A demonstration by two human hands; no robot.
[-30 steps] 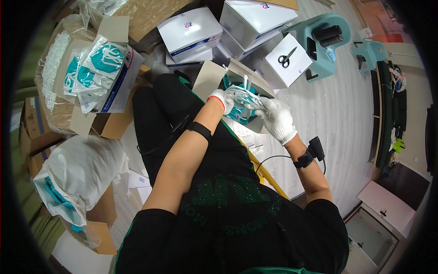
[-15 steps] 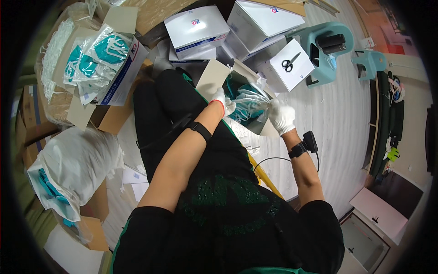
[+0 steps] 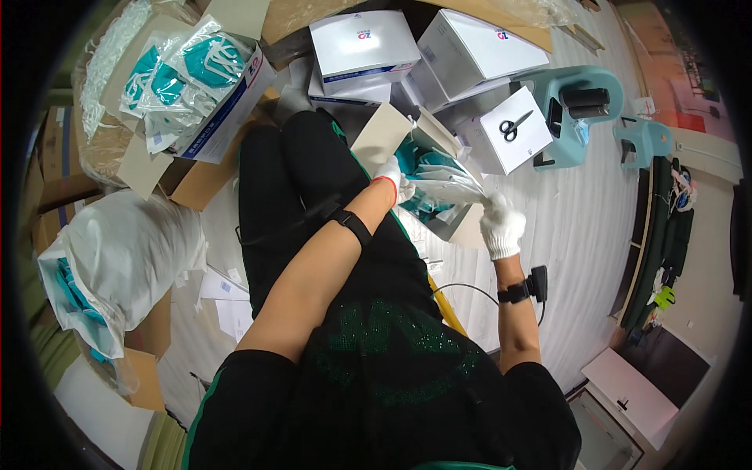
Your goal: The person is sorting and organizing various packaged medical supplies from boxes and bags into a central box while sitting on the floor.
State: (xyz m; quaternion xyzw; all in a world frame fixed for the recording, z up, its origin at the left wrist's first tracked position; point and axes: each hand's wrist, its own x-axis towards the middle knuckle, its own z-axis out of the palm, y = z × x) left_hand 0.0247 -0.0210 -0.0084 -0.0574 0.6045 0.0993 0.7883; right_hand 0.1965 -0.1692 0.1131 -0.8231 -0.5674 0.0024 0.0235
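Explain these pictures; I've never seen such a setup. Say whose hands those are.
There's no machine here: a person works with their own two hands, in white gloves. Everything is seen from above, by a camera worn on the person's head, so left is their left. The right hand grips a bunch of white strips above an open box of teal pieces. The left hand is at the same box; whether it holds anything is unclear. Around them, scissors lie on a closed white box, and another open box holds teal masks in clear bags.
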